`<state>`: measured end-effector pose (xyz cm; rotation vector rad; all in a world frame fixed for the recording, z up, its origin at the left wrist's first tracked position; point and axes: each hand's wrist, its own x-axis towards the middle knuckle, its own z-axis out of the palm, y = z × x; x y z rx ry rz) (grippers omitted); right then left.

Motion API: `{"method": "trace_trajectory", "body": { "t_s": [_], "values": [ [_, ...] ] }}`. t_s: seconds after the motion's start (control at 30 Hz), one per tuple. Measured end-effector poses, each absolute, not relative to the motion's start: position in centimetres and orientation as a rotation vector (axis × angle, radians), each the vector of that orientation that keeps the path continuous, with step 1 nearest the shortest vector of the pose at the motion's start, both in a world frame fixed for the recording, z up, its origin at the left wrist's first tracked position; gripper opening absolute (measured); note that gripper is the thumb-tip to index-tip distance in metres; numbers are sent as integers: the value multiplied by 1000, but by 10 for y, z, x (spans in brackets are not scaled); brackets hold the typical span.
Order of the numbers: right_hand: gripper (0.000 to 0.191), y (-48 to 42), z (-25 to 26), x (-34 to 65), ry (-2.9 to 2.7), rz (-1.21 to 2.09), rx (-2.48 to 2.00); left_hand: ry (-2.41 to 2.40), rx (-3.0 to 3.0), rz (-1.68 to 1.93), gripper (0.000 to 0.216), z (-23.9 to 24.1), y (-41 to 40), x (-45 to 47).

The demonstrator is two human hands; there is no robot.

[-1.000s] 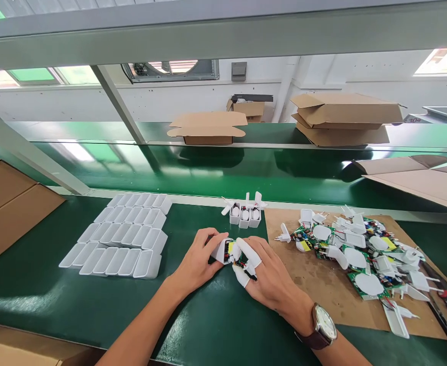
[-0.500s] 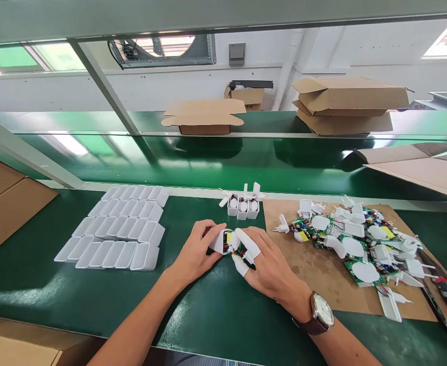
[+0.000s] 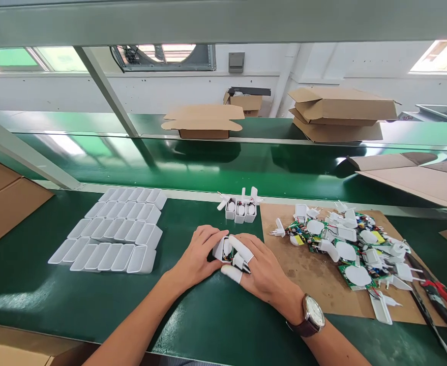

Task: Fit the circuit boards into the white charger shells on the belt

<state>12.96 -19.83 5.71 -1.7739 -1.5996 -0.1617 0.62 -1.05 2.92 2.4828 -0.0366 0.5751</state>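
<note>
My left hand (image 3: pixel 198 256) is closed around a small white plastic housing (image 3: pixel 218 250) above the green bench. My right hand (image 3: pixel 263 264), with white finger cots and a wristwatch, grips the power adapter's circuit board (image 3: pixel 229 254), which sits partly inside the housing's open end. A round white pad shows on the board; its other parts lie hidden behind my fingers. Just beyond my hands stand three white housings (image 3: pixel 240 212) side by side, with boards in them and white plug pieces lying across their tops.
Rows of white housings (image 3: pixel 118 229) stand on the left. A brown cardboard sheet (image 3: pixel 284 277) at right carries a pile of circuit boards (image 3: pixel 345 249) with white plug parts. Red-and-black-handled pliers (image 3: pixel 442 300) lie at the right edge. Cardboard boxes (image 3: pixel 345 112) rest on the back shelf.
The circuit board has gone further into the housing, and its round pad now faces up. My right hand has shifted slightly left and down. The camera view has tilted up a little.
</note>
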Motion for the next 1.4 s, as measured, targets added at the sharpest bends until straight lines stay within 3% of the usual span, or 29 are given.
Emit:
{"method": "trace_trajectory", "body": {
  "t_s": [0.17,0.47,0.7,0.77,0.9,1.1,1.4],
  "values": [
    [40,-200,53,138,-1449,-74,-1644,-28,2186,302,81,29,-14,4],
    [49,-196,27,142,-1592,-137,-1711,147,1965,374,76,34,-16,4],
    [47,-198,28,142,-1553,-192,-1709,75,2088,650,112,36,-18,1],
    [46,-196,25,142,-1611,-139,-1699,52,2171,676,96,38,-18,2],
    [48,-194,22,139,-1552,-146,-1753,-22,2288,717,39,39,-17,4],
    [34,-193,27,135,-1580,-151,-1808,4,2297,708,29,42,-16,5],
    [37,-193,37,137,-1566,0,-1846,27,2276,613,27,42,-11,4]
  ]
}}
